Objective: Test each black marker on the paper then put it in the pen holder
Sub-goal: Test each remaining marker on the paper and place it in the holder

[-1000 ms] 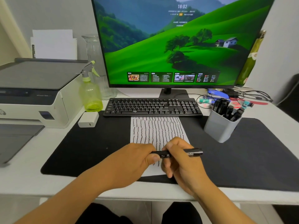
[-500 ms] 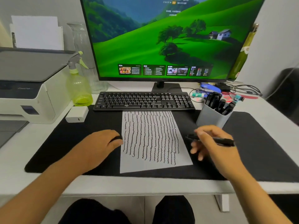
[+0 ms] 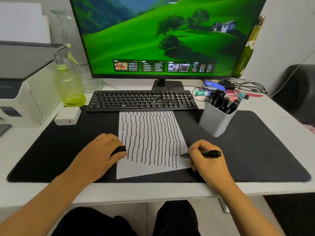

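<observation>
A white sheet of paper (image 3: pixel 151 171) covered in wavy black lines lies on the black desk mat (image 3: pixel 255 150). My right hand (image 3: pixel 207 160) grips an uncapped black marker (image 3: pixel 208 154), its tip touching the paper's right edge. My left hand (image 3: pixel 100 154) rests at the paper's left edge, closed on the black marker cap (image 3: pixel 119 149). A grey pen holder (image 3: pixel 215 120) with several black markers (image 3: pixel 223 101) stands on the mat, right of the paper.
A black keyboard (image 3: pixel 143 101) sits just behind the paper, under a large monitor (image 3: pixel 163 36). A green spray bottle (image 3: pixel 69 82), a white charger (image 3: pixel 68 116) and a printer (image 3: pixel 20 86) stand at the left. Cables and coloured stationery (image 3: pixel 238 92) lie behind the holder.
My hands pulled the cap off the marker and moved apart. My right hand then brought the marker tip down to the paper's right edge; my left hand settled at the left edge.
</observation>
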`<state>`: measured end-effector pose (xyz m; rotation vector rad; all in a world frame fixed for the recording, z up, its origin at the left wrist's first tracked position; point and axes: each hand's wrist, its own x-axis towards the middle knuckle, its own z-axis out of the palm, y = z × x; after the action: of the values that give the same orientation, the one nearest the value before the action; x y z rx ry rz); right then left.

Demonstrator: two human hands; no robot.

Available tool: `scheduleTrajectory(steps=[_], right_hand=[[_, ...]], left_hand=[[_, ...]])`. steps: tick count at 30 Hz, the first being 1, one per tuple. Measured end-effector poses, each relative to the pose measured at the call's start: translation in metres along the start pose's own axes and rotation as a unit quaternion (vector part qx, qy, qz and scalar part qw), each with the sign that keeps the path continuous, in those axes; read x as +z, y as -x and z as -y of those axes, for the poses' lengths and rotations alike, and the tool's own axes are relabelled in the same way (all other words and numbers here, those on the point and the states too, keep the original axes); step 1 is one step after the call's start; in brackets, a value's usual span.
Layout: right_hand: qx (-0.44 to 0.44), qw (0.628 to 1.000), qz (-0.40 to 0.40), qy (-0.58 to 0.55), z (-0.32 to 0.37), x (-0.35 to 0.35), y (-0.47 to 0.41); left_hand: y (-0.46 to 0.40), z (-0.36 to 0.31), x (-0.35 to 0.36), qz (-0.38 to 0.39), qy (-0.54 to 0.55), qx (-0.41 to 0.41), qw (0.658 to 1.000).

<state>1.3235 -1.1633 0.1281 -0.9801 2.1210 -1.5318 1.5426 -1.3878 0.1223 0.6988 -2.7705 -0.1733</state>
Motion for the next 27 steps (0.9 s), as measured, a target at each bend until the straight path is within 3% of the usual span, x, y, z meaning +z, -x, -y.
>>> scheduleTrajectory(steps=[27], right_hand=[[0.012, 0.999, 0.049, -0.008, -0.0026, -0.0028, 0.0044]], left_hand=[[-0.0002, -0.0024, 0.0002, -0.005, -0.014, -0.004, 1.000]])
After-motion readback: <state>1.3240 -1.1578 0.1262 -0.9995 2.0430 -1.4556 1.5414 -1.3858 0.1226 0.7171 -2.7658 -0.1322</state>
